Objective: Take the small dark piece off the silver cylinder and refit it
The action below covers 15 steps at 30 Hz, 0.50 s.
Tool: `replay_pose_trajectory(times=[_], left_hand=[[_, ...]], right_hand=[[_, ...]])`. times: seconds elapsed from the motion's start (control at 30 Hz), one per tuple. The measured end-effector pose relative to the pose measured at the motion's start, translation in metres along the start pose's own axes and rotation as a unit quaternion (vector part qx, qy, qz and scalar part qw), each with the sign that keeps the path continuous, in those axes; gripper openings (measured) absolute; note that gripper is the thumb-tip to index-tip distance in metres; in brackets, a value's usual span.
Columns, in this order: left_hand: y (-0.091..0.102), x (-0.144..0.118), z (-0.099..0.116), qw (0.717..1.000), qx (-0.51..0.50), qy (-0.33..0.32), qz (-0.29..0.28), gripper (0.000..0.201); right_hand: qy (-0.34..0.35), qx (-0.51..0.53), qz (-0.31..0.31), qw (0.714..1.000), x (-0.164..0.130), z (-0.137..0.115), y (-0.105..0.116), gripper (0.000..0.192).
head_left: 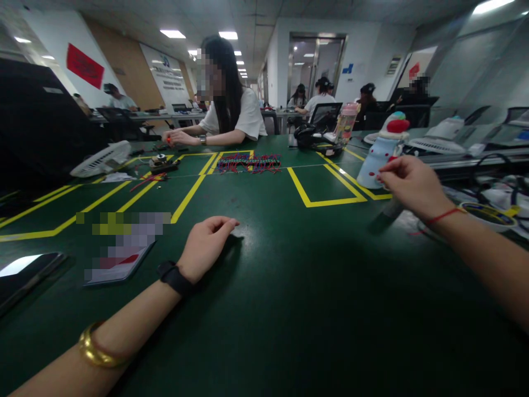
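My left hand (209, 245) rests on the green table, its fingers curled in and pressed against the thumb; nothing shows in them. A grey-white card or packet (124, 264), partly blurred out, lies to the left of it. Raised over the table at the right, my right hand (415, 184) has thumb and index finger pinched together. Whatever is between those fingertips, if anything, is too small to make out. Just behind them stands a light blue snowman-shaped bottle (374, 160) with a red and white top; I cannot tell whether the fingers touch it.
A phone (31, 275) lies at the left edge. Yellow tape (188, 198) marks the green table (289, 286). Bundled red and blue wires (250, 162) lie midway across. A person (231, 110) sits opposite, hands together. White fans (103, 160) and cables stand at the sides.
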<state>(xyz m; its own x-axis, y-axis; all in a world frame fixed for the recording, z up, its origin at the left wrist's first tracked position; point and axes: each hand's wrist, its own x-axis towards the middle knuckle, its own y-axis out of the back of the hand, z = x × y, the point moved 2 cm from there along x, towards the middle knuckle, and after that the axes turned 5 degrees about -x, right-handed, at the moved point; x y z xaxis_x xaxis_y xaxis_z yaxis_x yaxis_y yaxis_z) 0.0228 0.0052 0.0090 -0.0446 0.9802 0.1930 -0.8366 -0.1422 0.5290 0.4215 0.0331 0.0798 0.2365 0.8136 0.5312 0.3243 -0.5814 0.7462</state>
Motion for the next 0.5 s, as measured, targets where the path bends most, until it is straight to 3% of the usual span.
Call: replay_pose_trajectory(times=[0.1, 0.2, 0.3, 0.5], left_hand=[[0.0, 0.0, 0.001, 1.0, 0.012, 0.001, 0.002, 0.035], [0.001, 0.0, 0.001, 1.0, 0.017, 0.002, 0.004, 0.033], [0.001, -0.001, 0.002, 1.0, 0.015, 0.002, 0.006, 0.032], [0.001, -0.001, 0.002, 1.0, 0.019, -0.002, 0.0, 0.034]], right_hand=[[-0.028, -0.023, -0.025, 0.999, 0.018, 0.028, 0.013, 0.029], [-0.023, -0.129, -0.073, 0.989, 0.026, 0.045, 0.023, 0.03], [-0.007, -0.2, -0.114, 0.973, 0.033, 0.055, 0.029, 0.027], [0.009, -0.234, -0.187, 0.954, 0.036, 0.062, 0.023, 0.026]])
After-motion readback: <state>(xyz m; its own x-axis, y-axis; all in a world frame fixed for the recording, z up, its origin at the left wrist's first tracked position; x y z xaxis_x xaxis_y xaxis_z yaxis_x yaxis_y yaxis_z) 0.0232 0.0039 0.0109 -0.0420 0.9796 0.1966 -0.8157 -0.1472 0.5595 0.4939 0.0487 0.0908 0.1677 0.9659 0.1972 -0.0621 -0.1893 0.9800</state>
